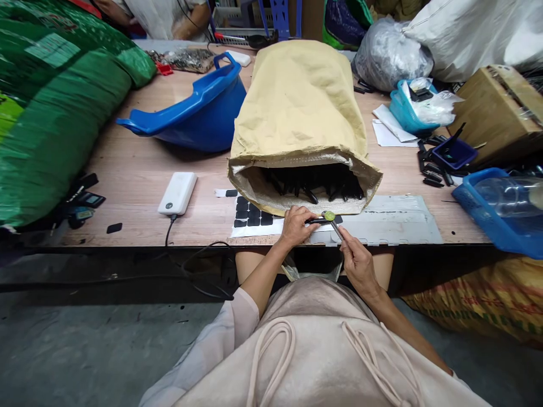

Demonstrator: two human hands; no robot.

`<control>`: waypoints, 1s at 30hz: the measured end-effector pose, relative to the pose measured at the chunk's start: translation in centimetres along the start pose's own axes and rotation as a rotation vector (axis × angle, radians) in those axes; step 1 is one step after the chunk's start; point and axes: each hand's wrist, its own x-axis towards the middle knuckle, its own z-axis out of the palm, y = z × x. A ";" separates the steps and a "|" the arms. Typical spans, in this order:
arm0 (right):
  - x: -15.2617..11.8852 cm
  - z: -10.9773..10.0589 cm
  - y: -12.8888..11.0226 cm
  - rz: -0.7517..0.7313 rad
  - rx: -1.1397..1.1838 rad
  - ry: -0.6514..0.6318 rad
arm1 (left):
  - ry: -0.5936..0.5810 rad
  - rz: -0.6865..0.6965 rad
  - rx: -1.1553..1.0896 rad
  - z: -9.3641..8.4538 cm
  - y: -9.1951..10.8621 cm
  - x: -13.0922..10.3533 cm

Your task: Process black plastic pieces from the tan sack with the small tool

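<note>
My left hand (297, 224) is closed at the table's front edge, its fingers pinching a slim black plastic piece (319, 221). In my right hand (358, 261) is the dark handle of a small hammer (335, 225) with a round yellow-green face. The hammer's head lies over the right part of the black piece; I cannot tell if they touch. Just beyond both hands, a yellow sack (303, 113) lies with its mouth towards me, and many black pieces (316, 183) show inside. Left of my left hand is a white sheet of black stickers (253, 215).
A blue basin (199, 116) leans against the sack's left side. Farther left are a white power bank (177, 193) with a cable and green sacks (63, 118). On the right stand a blue tray (500, 217) and a cardboard box (494, 113). Another person's arm (193, 22) shows across the table.
</note>
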 end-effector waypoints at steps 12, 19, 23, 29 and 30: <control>1.7 -1.7 1.4 0.031 -0.238 0.136 | 0.008 0.001 0.012 -0.1 0.2 -0.1; 2.8 -1.9 3.5 0.066 -0.711 0.203 | 0.012 0.008 0.013 -0.2 0.4 -0.1; 2.7 -0.9 3.7 0.040 -0.774 0.228 | 0.010 0.018 0.011 -0.1 0.1 -0.2; 2.6 -0.8 3.7 0.063 -0.734 0.201 | 0.010 0.027 0.009 -0.1 -0.2 -0.3; 2.6 -0.8 3.8 0.068 -0.720 0.190 | 0.011 0.027 0.008 -0.1 -0.2 -0.3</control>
